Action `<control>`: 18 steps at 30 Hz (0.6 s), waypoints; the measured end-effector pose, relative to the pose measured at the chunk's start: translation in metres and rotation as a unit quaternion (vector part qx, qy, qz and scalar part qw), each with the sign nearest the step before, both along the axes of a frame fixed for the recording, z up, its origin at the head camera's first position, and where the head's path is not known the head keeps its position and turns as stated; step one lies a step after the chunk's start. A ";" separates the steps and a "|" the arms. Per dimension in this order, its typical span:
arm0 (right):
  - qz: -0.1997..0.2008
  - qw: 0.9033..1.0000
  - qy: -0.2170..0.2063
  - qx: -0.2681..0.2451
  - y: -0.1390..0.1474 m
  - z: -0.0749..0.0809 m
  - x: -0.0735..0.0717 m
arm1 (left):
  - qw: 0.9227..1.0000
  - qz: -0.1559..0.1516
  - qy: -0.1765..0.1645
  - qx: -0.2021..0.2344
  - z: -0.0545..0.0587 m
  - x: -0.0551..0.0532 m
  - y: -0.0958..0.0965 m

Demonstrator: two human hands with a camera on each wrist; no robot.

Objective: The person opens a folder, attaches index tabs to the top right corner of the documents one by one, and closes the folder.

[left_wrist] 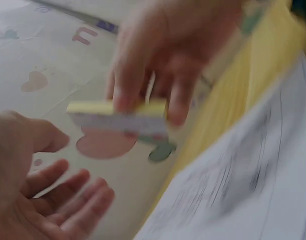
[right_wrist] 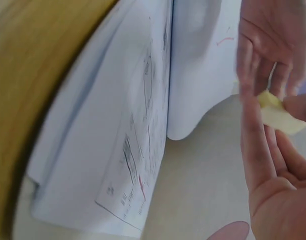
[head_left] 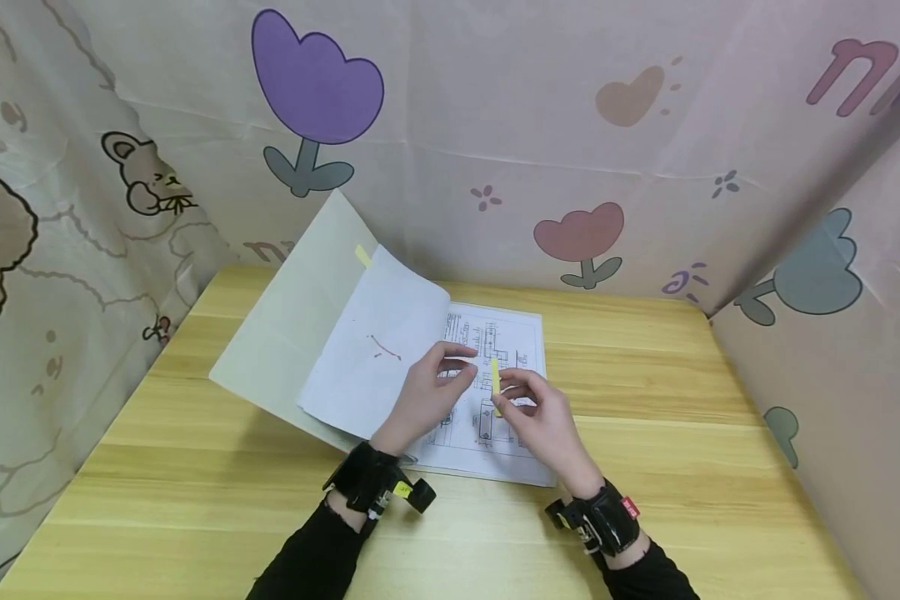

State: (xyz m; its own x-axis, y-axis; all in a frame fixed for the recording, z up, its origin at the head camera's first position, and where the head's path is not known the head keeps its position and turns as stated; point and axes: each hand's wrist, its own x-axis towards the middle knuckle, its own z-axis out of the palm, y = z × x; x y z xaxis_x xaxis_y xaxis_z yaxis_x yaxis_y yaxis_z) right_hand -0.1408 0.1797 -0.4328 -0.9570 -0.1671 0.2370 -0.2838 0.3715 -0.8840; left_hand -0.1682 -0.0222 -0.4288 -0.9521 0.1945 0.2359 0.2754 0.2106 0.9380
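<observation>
My right hand (head_left: 546, 419) pinches a small yellow sticky-note pad (head_left: 496, 386) between thumb and fingers, held above the printed page (head_left: 521, 450). In the left wrist view the pad (left_wrist: 113, 120) shows a yellow edge and a whitish face. My left hand (head_left: 429, 390) hovers just left of it with thumb and fingers parted and nothing between them. Beneath both hands lies an open booklet of sheets with line drawings. Its turned page (head_left: 367, 350) curves up on the left, bearing small red pen marks. In the right wrist view the left hand (right_wrist: 275, 45) is close to the pad.
A pale green cover (head_left: 285, 317) stands tilted open at the left, and a yellow sticky tab (head_left: 363, 256) shows at the turned page's upper edge. The booklet rests on a wooden table (head_left: 645, 417). Behind the table hangs a patterned cloth (head_left: 450, 100).
</observation>
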 end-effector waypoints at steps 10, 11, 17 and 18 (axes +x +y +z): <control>-0.019 0.999 -0.008 -0.042 -0.006 -0.002 0.002 | 0.990 -0.050 -0.063 0.120 -0.004 0.004 0.014; -0.017 0.999 -0.007 -0.043 -0.007 -0.002 0.002 | 0.989 -0.049 -0.064 0.121 -0.004 0.004 0.015; -0.007 0.998 -0.014 -0.058 -0.008 -0.002 0.003 | 0.988 -0.044 -0.075 0.126 -0.006 0.004 0.016; -0.007 0.998 -0.017 -0.061 -0.009 -0.002 0.003 | 0.988 -0.044 -0.078 0.127 -0.006 0.004 0.016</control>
